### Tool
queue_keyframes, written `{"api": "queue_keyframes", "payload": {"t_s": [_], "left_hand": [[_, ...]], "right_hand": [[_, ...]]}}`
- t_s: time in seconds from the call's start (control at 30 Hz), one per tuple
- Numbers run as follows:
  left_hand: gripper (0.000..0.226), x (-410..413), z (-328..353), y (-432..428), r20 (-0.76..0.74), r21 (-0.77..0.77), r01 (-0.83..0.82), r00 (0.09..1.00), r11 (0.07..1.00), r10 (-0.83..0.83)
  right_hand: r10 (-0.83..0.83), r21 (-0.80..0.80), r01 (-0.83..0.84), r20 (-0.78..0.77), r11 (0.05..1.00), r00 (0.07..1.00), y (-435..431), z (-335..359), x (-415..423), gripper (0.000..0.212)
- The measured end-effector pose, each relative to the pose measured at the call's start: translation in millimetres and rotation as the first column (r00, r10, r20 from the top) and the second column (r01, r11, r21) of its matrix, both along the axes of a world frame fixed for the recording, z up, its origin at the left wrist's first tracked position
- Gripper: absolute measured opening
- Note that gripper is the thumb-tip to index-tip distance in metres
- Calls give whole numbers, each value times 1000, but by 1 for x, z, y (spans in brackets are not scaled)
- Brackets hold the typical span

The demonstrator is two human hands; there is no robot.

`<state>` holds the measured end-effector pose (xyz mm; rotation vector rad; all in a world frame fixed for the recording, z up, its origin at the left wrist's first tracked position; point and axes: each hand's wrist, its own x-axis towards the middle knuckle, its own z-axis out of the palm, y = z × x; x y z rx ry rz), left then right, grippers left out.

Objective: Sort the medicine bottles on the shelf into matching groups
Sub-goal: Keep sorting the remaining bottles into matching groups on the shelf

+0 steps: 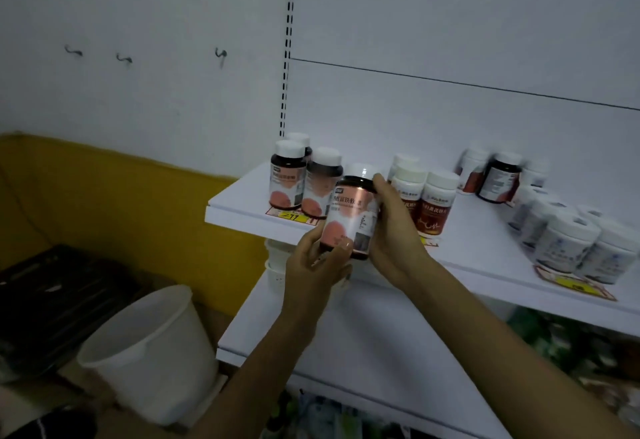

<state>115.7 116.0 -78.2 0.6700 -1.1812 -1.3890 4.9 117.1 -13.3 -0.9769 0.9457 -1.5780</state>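
Both hands hold one dark bottle with a pink label (pixel 349 213) in front of the white shelf (pixel 242 203). My left hand (pixel 315 265) grips its base from below, my right hand (pixel 394 227) wraps its right side and cap. Three matching pink-label bottles (pixel 287 178) stand at the shelf's left end. White bottles with red labels (pixel 433 203) stand just behind my right hand. Farther right are a dark bottle (pixel 498 178) with a red-label white one beside it, and several white bottles with pale labels (pixel 568 237).
A lower white shelf (pixel 346 345) juts out beneath my arms. A white bucket (pixel 156 352) stands on the floor at the left, beside dark crates (pixel 52 296) and a yellow wall panel (pixel 121 203). Yellow price tags (pixel 291 216) sit on the shelf edge.
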Motion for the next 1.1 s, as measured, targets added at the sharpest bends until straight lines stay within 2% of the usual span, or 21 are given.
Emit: {"api": "queue_keyframes", "payload": {"t_s": [0.1,0.23,0.33,0.5,0.77,0.83,0.97,1.1], "left_hand": [[31,11,-16,-14,19,-13,36,999,999,-36],[38,17,-28,-24,43,5,96,994,995,-96],[42,17,-31,-30,6,26,137,990,990,-137],[42,20,-33,-37,-9,36,182,983,983,-182],[42,29,-32,-35,-69,61,230,972,971,-226],[40,30,-25,-37,-82,44,241,968,969,-237],[38,23,-4,-40,-114,-32,247,962,969,-249],[51,15,23,-51,-33,-174,137,989,975,-145]], "right_hand": [[-26,59,26,0,998,1000,-10,-15,10,35],[-117,69,121,-54,990,992,-17,-32,18,25],[-161,65,165,-56,984,985,-19,-34,21,40],[-200,43,204,-86,978,976,-18,-32,25,19],[-259,55,276,-205,960,944,-16,-27,29,22],[-315,23,336,-294,942,902,-18,-15,27,30],[-364,-68,400,-572,914,735,-27,27,22,31],[-399,-164,397,-663,903,633,-42,80,14,35]]}}
